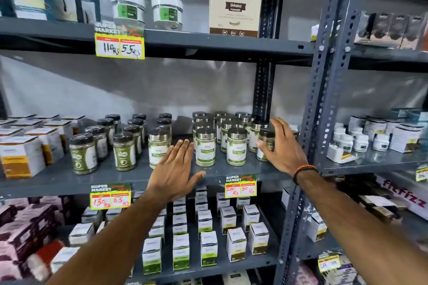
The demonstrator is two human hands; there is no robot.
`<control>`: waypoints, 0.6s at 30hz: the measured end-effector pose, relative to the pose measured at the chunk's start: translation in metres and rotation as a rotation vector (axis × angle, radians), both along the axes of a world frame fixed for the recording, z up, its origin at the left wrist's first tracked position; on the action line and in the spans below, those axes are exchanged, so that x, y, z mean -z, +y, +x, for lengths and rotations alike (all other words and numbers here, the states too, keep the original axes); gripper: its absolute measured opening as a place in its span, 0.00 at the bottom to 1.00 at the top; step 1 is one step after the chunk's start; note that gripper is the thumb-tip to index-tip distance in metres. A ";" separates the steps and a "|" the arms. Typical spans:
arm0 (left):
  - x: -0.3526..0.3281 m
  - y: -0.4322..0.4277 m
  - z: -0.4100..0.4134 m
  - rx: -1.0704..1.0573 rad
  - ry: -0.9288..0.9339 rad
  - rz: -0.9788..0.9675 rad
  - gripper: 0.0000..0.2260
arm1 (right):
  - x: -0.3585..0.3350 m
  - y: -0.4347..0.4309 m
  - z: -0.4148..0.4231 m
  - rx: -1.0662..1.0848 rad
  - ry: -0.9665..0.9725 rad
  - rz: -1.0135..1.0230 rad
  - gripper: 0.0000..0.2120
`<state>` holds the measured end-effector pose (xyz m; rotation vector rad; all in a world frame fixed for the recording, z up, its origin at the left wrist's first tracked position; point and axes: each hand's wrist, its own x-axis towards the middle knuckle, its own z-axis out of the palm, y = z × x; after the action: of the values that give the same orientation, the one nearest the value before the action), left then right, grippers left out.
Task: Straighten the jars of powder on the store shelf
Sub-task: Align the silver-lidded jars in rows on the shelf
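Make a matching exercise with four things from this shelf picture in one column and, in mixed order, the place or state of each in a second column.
Things:
1. left hand
2. right hand
3. brown powder box
4. black-lidded jars

Places or states:
A. stands on the top shelf
B. open and flat, in front of a silver-lidded jar
C. grouped left of the silver-lidded jars
D. curled around the rightmost front jar

Pairs: 1-B, 2-D, 3-A, 4-C
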<state>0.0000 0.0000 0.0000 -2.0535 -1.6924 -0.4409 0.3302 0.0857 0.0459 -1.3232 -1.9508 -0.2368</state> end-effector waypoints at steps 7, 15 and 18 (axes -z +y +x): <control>0.028 0.017 0.004 -0.003 -0.047 -0.114 0.44 | 0.017 0.027 -0.002 0.012 0.187 -0.150 0.44; 0.028 0.028 -0.001 -0.035 -0.036 -0.136 0.41 | 0.028 0.043 0.002 -0.058 0.283 -0.214 0.38; 0.031 0.030 -0.002 -0.058 -0.016 -0.135 0.40 | 0.033 0.045 0.005 -0.063 0.300 -0.198 0.38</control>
<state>-0.0023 0.0298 -0.0314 -2.0928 -1.8316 -0.3333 0.3355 0.1312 0.0131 -1.3330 -1.7897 0.1823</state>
